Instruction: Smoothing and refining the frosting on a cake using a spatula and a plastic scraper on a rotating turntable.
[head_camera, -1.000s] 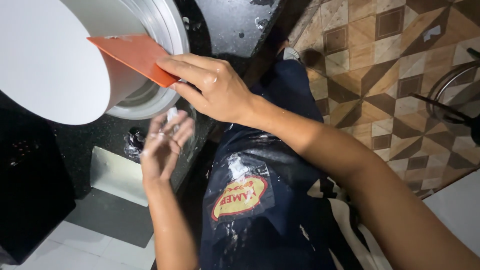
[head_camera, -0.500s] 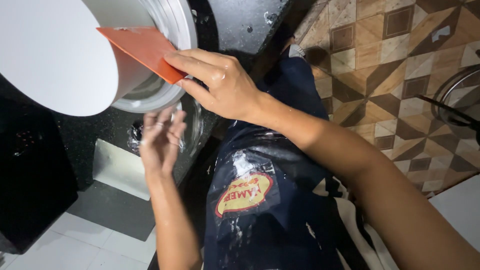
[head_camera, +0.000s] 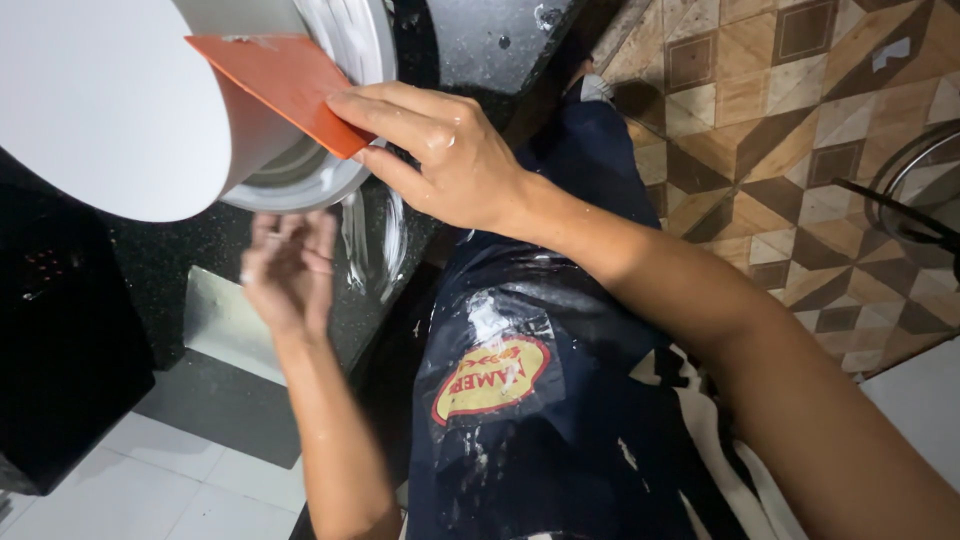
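**Scraper against the white cake, left hand at the turntable**

My right hand (head_camera: 450, 160) pinches the orange scraper (head_camera: 285, 85) by its lower corner — thumb underneath, fingers laid flat along the top face, a closed grip on the blade. The scraper's long edge lies against the side of the white cake (head_camera: 100, 100), a tall smooth cylinder whose flat round top fills the upper left of my view. The blade sits tilted, its far end reaching up over the cake's side near the top rim.

The cake stands on a white round turntable (head_camera: 345, 60), whose ridged edge shows just behind and below the scraper. My left hand (head_camera: 290, 265) is blurred below that edge, fingers spread and loosely curled, holding nothing — I cannot tell whether the fingertips touch the turntable or hover just beside it.

All of this rests on a black speckled counter (head_camera: 470, 40), smeared with white streaks near my left hand. A pale flat sheet (head_camera: 225, 325) lies on the counter by my left wrist. My dark blue apron (head_camera: 540, 420), spattered white and carrying a red-and-yellow oval badge, hangs below, over a patterned tile floor (head_camera: 790, 110).
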